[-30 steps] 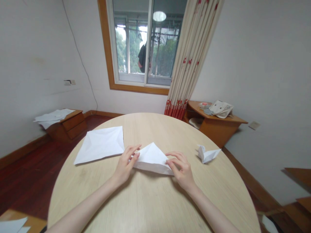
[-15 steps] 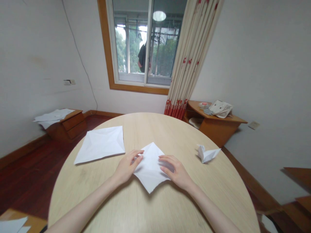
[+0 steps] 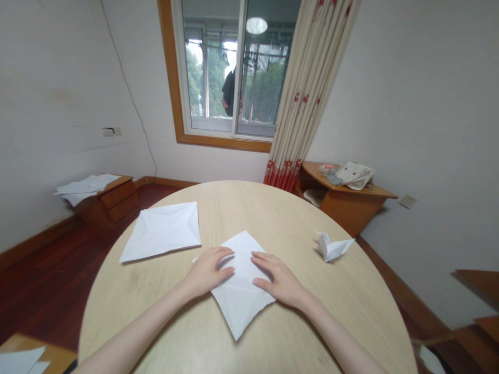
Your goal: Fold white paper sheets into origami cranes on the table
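Note:
A creased sheet of white paper point(image 3: 244, 298) lies on the round table point(image 3: 171, 332), turned so that one corner points toward me. My left hand point(image 3: 210, 270) rests on its left part, fingers stretched out and thumb apart. On the right part lies my right hand point(image 3: 280, 278), its fingers spread on the surface. Both palms cover the side corners in part; a small tip of paper shows past the left wrist. Faint fold lines run across the sheet.
A stack of white paper point(image 3: 163, 231) lies at the table's left. To the right stands a folded paper figure point(image 3: 331, 246). Beyond the table are a wooden cabinet point(image 3: 346, 208) with a cloth bag point(image 3: 354, 174), a low drawer unit point(image 3: 120, 200) and a long curtain point(image 3: 304, 93).
The paper has opened out flatter, and its near corner now reaches closer to me. My hands have lowered onto it, the fingers lying flatter than before.

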Demonstrator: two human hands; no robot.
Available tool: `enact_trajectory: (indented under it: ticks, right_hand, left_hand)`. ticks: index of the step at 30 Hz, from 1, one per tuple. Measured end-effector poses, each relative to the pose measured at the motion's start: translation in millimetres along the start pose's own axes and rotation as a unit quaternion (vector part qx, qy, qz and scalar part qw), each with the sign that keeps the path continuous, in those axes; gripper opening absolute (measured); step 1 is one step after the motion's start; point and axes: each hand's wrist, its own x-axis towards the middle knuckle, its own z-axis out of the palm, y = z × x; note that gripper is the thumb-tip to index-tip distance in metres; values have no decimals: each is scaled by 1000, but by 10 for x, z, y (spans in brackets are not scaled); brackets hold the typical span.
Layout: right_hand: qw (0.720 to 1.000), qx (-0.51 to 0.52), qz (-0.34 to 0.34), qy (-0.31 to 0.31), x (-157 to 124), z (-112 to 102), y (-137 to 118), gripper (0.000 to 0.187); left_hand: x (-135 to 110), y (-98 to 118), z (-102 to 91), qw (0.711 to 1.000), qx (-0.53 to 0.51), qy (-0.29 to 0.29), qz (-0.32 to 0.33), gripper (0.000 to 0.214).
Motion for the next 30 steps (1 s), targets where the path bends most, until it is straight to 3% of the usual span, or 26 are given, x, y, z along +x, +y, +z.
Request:
enact_trajectory:
  ticks: [6,16,30]
  right_hand:
    - [998,-31,10,-54,4,-30,-8,61]
    - [992,-73,21,-98,-15,-91,-92,63]
    - [985,-118,74,-101,-40,-136,-201,57]
  left_hand:
    - [-4,19,2,998,49,-32,5,45]
    - [-39,27,11,993,96,-57,24,53]
    - [-61,3,26,992,96,-70,46,62]
